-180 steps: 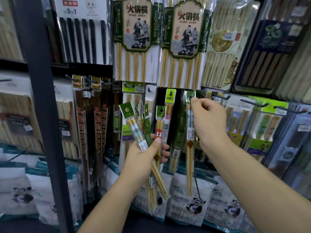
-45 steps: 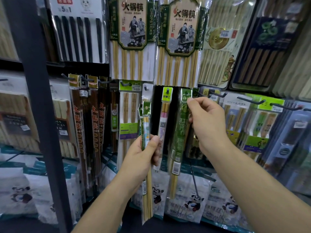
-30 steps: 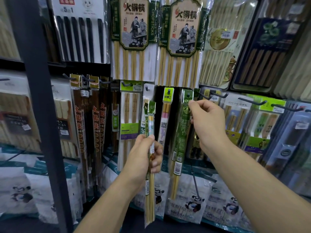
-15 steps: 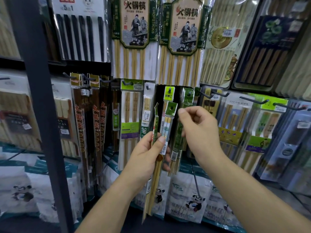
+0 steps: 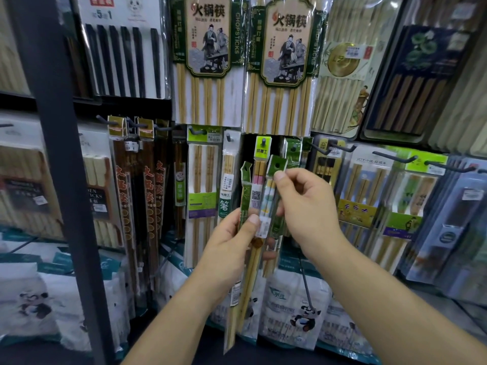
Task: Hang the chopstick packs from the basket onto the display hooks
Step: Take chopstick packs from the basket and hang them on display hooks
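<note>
Down from the black metal display hooks (image 5: pixel 392 157), the right hand (image 5: pixel 308 206) now pinches the green card top of one long, shiny plastic chopstick pack (image 5: pixel 269 191); the left hand (image 5: pixel 229 248) grips the thin bundle (image 5: pixel 245 196).

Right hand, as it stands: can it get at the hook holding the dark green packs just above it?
Likely yes. The right hand pinches a green-headed pack just below that hook, with nothing between them; the left hand grips the bundle lower down, out of the way.
</note>
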### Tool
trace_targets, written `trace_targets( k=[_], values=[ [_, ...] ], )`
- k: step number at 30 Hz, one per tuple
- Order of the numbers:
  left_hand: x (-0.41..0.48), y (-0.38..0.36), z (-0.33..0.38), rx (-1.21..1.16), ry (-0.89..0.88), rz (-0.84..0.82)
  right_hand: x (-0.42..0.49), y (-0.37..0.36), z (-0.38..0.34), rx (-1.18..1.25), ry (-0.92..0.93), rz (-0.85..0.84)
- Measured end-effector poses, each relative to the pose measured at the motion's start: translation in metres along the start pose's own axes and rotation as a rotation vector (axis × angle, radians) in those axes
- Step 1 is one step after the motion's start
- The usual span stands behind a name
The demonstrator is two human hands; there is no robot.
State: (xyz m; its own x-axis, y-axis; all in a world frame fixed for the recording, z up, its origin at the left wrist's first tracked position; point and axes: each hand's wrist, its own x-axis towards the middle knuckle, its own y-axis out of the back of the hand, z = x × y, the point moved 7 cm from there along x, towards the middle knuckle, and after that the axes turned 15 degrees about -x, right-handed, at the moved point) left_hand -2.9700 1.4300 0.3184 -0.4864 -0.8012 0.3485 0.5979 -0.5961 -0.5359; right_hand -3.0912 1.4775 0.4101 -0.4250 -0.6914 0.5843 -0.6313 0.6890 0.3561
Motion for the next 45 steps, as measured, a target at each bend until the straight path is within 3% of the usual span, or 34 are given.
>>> trace_targets(
  k=[6, 32, 39, 45],
  values=[
    [0.002, 0.013, 0.000, 0.143, 0.026, 0.111, 0.029, 0.022, 0.004, -0.011, -0.110, 0.114],
    [-0.001, 0.008, -0.001, 0.068, 0.098, 0.051, 0.037, 0.024, 0.017, -0.092, -0.074, 0.206],
    [0.001, 0.003, 0.008, 0.121, 0.010, 0.027, 0.024, 0.027, 0.025, -0.115, -0.126, 0.221],
    [0.009, -0.014, 0.013, 0.137, -0.078, -0.023, 0.006, 0.016, 0.006, 0.041, -0.043, 0.069]
  ],
)
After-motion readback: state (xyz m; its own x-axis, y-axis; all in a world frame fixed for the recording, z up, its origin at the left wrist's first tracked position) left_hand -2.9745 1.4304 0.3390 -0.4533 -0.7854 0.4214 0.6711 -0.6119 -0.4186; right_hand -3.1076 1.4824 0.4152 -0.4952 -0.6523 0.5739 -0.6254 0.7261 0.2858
